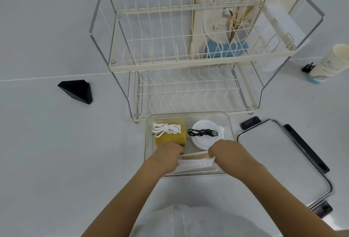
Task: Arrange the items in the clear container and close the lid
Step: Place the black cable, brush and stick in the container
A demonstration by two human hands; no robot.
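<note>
You have one view only, from the camera on your head. It looks forward and steeply down, close over the clear plastic container point(188, 118) just below the picture's middle. The cream wire dish rack point(188, 63) stands at 12 o'clock, farther away. Your arms come in from 6 o'clock.

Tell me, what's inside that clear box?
In the clear box: a yellow sponge with a white cable on top, a white disc carrying a black cable, and pale sticks over white sheets. Both hands cover part of these.
</note>
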